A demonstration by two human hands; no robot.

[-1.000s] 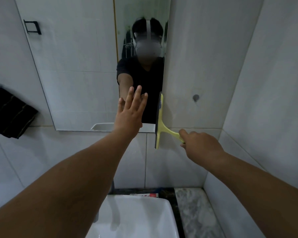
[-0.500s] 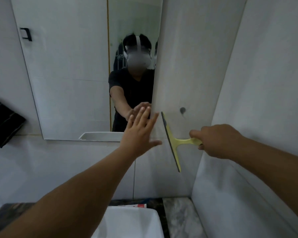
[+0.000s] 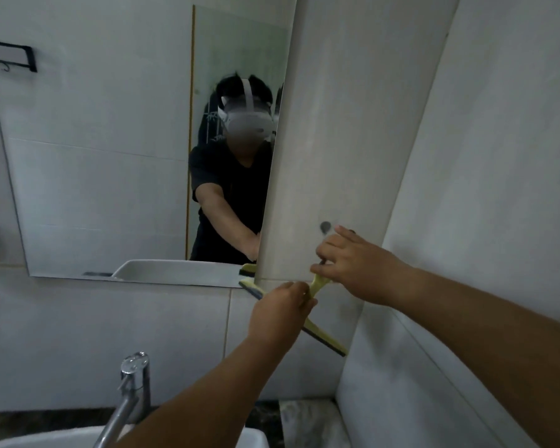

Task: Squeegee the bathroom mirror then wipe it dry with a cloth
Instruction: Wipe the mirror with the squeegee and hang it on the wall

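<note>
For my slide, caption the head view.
Both hands, left and right, grip a yellow plastic squeegee below the wall mirror.

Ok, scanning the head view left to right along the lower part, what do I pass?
Faucet → left hand → squeegee → right hand, with the side wall last.

I can read no text, label, brand or number anywhere here; the yellow squeegee in my hands shows no marking that I can make out; the mirror and the tap bear none either.
</note>
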